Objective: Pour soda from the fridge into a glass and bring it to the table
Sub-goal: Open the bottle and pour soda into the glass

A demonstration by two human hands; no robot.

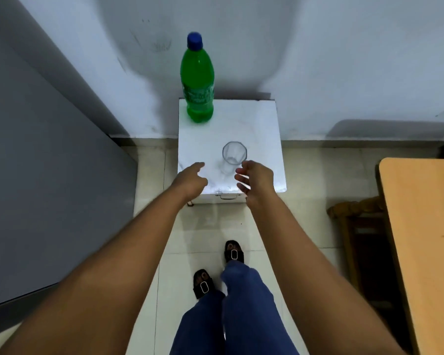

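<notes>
1. Head view: a grey fridge (36, 149) stands to the left and a wooden table (426, 239) to the right of a small white cabinet (256, 124).
2. The green bottle (197, 80) stands upright at the back, cap up; the empty glass (233, 156) stands mouth-up nearer.
3. The left hand (191, 180) and right hand (256, 179) hover with fingers spread, holding nothing.

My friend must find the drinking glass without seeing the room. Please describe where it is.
Find the small white cabinet against the wall, between the grey fridge side and the wooden table. The glass stands near its front edge, beside the right hand. Unlike the tall green bottle behind it, it is short, clear and empty.
</notes>
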